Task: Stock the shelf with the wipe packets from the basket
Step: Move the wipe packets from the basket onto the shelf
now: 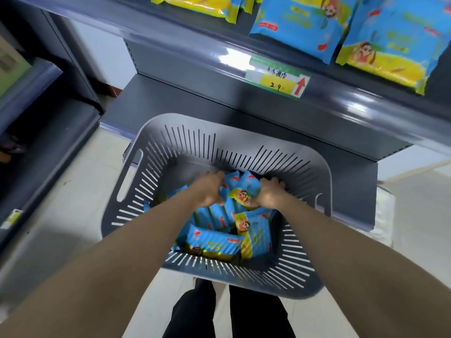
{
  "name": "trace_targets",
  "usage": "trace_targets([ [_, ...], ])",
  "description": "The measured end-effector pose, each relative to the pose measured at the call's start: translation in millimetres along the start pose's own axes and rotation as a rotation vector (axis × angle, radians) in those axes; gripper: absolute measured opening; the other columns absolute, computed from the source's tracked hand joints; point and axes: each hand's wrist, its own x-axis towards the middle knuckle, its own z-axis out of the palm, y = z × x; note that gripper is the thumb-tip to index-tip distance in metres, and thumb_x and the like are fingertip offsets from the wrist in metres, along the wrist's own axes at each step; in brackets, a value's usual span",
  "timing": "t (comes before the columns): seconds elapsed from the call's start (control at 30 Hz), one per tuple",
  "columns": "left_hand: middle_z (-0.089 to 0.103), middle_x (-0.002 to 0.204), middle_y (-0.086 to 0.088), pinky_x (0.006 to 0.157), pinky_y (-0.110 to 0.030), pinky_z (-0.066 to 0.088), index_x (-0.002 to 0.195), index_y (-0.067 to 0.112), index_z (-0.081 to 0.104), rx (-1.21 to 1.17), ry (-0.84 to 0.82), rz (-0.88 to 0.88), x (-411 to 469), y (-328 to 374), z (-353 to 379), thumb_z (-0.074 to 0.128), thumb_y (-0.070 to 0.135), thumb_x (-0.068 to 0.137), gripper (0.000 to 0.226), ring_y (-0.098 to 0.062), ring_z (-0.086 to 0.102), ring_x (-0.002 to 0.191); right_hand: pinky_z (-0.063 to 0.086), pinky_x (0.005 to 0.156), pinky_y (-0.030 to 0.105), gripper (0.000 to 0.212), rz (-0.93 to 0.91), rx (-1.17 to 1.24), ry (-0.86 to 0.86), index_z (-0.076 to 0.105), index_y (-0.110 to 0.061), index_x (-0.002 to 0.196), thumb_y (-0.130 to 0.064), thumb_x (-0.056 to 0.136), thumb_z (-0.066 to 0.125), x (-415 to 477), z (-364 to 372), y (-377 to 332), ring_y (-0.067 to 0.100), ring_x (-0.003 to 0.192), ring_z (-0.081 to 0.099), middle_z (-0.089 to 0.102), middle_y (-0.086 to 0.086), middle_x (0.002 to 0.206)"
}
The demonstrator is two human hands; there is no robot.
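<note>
Nearest me, centre frame, loose wipe packets (214, 242) lie in the grey basket (244, 132). Just beyond, my left hand (210, 189) and right hand (268, 195) curl round the standing packets (244, 187). Pick-up step, I'd say; next, lift them to the shelf (219, 52) up top.

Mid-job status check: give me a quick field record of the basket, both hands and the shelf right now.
basket: grey slotted plastic basket, below the shelf
contents: blue-and-yellow wipe packets, several remain
left hand: grip on upright packets, far end
right hand: grip on adjacent upright packets
shelf: dark grey metal shelf, matching packets already stocked
</note>
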Motion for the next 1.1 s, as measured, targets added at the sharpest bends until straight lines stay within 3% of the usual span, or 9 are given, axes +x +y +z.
trace_targets([
  [0.1, 0.051, 0.125, -0.012, 0.092, -0.039, 0.043, 0.123, 0.012, 0.045, 0.028, -0.010, -0.020, 2.2, 1.8, -0.6, 0.079, 0.028, 0.069, 0.066, -0.029, 0.043, 0.115, 0.035, 0.106, 0.042, 0.068, 0.005, -0.104, 0.059, 0.042, -0.009, 0.129, -0.041, 0.077, 0.071, -7.1, -5.7, 0.6, 0.036, 0.128, 0.036, 0.039, 0.016, 0.138],
  [0.23, 0.039, 0.137, -0.013, 0.098, -0.039, 0.040, 0.136, 0.009, 0.035, 0.065, -0.026, -0.048, 2.7, 6.3, 2.0, 0.078, 0.030, 0.070, 0.081, -0.031, 0.034, 0.126, 0.046, 0.086, 0.030, 0.033, -0.061, -0.128, 0.070, 0.054, -0.002, 0.118, -0.013, 0.087, 0.058, -23.0, -20.5, -1.1, 0.030, 0.110, 0.058, 0.058, 0.015, 0.122],
  [0.47, 0.039, 0.134, -0.017, 0.092, -0.040, 0.041, 0.130, 0.005, 0.035, 0.149, -0.002, -0.032, -4.6, 14.7, 4.0, 0.075, 0.027, 0.075, 0.072, -0.034, 0.042, 0.120, 0.046, 0.088, 0.036, 0.035, -0.064, -0.163, 0.214, 0.047, 0.001, 0.121, -0.011, 0.088, 0.051, -58.9, -48.9, -2.7, 0.034, 0.114, 0.056, 0.056, 0.017, 0.126],
  [0.63, 0.041, 0.132, -0.014, 0.088, -0.040, 0.042, 0.129, 0.007, 0.036, 0.190, 0.025, -0.010, -8.0, 13.5, 5.8, 0.073, 0.027, 0.075, 0.068, -0.033, 0.044, 0.117, 0.048, 0.084, 0.037, 0.031, -0.100, -0.201, 0.220, 0.053, 0.001, 0.116, -0.003, 0.086, 0.047, -78.4, -61.2, -6.7, 0.036, 0.109, 0.058, 0.059, 0.019, 0.120],
  [0.87, 0.038, 0.134, -0.011, 0.089, -0.040, 0.042, 0.132, 0.007, 0.035, 0.239, 0.004, 0.008, -8.3, 13.9, 8.5, 0.072, 0.024, 0.076, 0.069, -0.031, 0.041, 0.120, 0.049, 0.091, 0.046, 0.035, -0.052, -0.199, 0.255, 0.052, -0.002, 0.119, -0.003, 0.084, 0.052, -97.1, -66.8, -10.5, 0.037, 0.108, 0.056, 0.057, 0.017, 0.119],
  [0.97, 0.046, 0.127, -0.012, 0.087, -0.038, 0.041, 0.127, 0.006, 0.036, 0.234, -0.004, 0.009, -8.9, 16.2, 13.1, 0.072, 0.019, 0.074, 0.065, -0.031, 0.047, 0.114, 0.048, 0.084, 0.041, 0.040, -0.053, -0.154, 0.270, 0.046, -0.005, 0.123, -0.005, 0.084, 0.054, -102.9, -68.4, -8.6, 0.036, 0.107, 0.056, 0.056, 0.015, 0.119],
  [1.1, 0.056, 0.120, -0.005, 0.097, -0.037, 0.032, 0.123, 0.014, 0.048, 0.300, -0.118, 0.034, -10.2, 20.8, 18.1, 0.074, 0.027, 0.073, 0.058, -0.027, 0.042, 0.118, 0.041, 0.072, 0.037, 0.047, -0.090, -0.138, 0.297, 0.036, -0.005, 0.129, -0.004, 0.085, 0.051, -109.7, -71.9, -7.2, 0.037, 0.107, 0.056, 0.055, 0.016, 0.120],
])
